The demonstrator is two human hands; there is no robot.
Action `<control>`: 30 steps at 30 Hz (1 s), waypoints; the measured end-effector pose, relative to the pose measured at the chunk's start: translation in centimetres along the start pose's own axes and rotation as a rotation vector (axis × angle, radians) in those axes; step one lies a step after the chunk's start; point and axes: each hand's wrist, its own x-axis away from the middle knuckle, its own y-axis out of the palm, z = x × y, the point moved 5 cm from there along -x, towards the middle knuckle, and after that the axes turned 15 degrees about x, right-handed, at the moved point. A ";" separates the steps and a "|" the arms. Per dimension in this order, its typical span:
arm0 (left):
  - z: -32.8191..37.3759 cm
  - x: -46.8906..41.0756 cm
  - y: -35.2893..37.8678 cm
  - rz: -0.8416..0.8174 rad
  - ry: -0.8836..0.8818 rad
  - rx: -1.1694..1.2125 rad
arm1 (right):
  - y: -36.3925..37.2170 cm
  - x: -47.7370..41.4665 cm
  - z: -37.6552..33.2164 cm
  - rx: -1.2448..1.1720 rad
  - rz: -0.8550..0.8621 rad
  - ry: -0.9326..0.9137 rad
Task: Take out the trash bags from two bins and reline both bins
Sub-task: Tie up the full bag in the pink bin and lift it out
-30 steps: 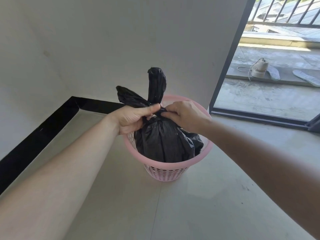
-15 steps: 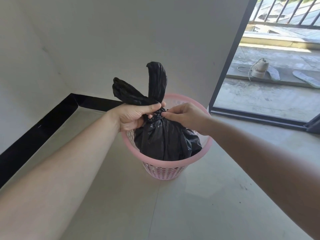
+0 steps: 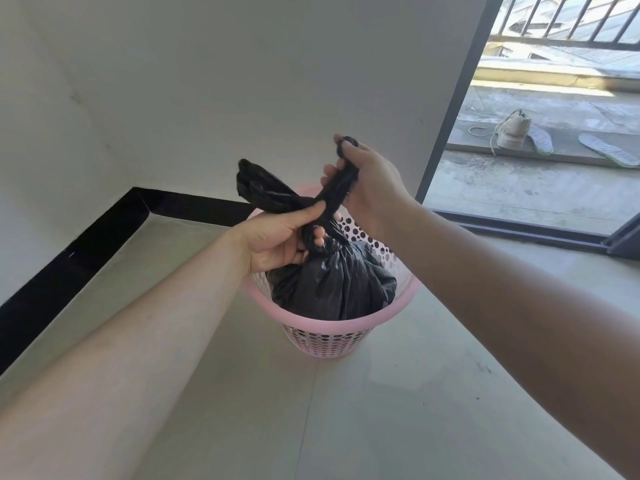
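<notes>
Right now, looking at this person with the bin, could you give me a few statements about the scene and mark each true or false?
1. The black trash bag sits inside the pink bin. True.
2. Only one hand touches the bag. False: the left hand and right hand each grip a twisted end.
3. The bin has solid walls. False: they are perforated with holes.
4. A shoe lies outside the doorway. True.
5. The bin stands on a table. False: it stands on the floor.
</notes>
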 end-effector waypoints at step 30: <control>3.5 1.4 -1.4 0.061 0.326 0.008 | -7.0 0.2 -0.3 1.076 0.231 -0.198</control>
